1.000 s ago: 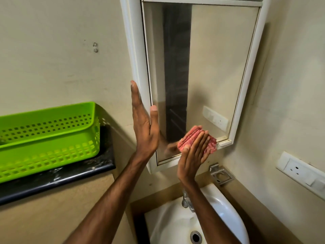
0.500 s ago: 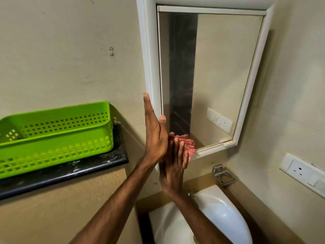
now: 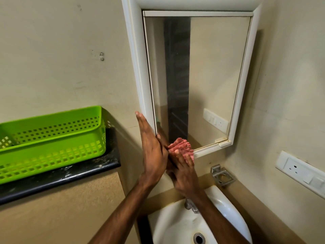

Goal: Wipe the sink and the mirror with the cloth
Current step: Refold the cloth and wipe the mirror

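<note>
While the right hand (image 3: 184, 171) presses the pink cloth (image 3: 182, 149) flat against the lower left corner of the mirror (image 3: 202, 76), its fingers (image 3: 189, 160) spread over the fabric, the left hand (image 3: 152, 152) steadies the white frame, fingers held straight and pressed together along the door's edge. To do this stroke well, I judge the palm should keep even pressure and run the cloth right into the corner and along the bottom rail, with the left hand bracing so the door does not swing. The sink (image 3: 219, 205) waits below. Compared with a second ago, the cloth has travelled from the lower right of the glass leftwards to meet the bracing hand.
</note>
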